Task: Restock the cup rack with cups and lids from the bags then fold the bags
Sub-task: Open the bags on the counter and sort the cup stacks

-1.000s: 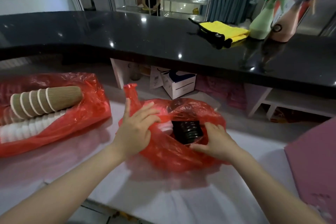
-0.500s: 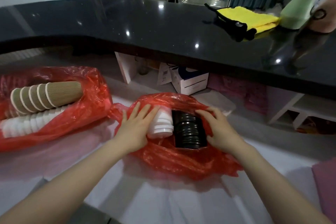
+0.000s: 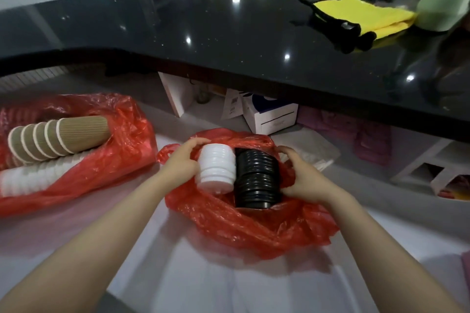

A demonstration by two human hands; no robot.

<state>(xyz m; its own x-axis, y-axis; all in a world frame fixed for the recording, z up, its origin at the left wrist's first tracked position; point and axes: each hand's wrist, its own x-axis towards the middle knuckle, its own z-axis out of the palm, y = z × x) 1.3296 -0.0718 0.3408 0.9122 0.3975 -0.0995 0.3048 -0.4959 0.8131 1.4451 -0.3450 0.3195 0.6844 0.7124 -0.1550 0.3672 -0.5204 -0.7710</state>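
A red plastic bag (image 3: pixel 249 229) lies open in the middle of the white work surface. Inside it a stack of white lids (image 3: pixel 216 169) lies beside a stack of black lids (image 3: pixel 256 178). My left hand (image 3: pixel 181 164) curls round the white stack from the left. My right hand (image 3: pixel 306 178) curls round the black stack from the right, with the bag's film under its fingers. A second red bag (image 3: pixel 109 155) at the left holds a lying stack of brown ribbed cups (image 3: pixel 58 137) and a stack of white cups (image 3: pixel 33 178).
A black curved counter (image 3: pixel 203 40) overhangs the far side, carrying a yellow cloth (image 3: pixel 361 16) and a green spray bottle (image 3: pixel 442 5). Under it stand a white and blue box (image 3: pixel 272 115) and white shelving (image 3: pixel 432 168). A pink sheet edge shows at the far right.
Both hands have spread the bag mouth wider and closed round the lid stacks. The white and black stacks stand more exposed than a second ago. The view has tilted down.
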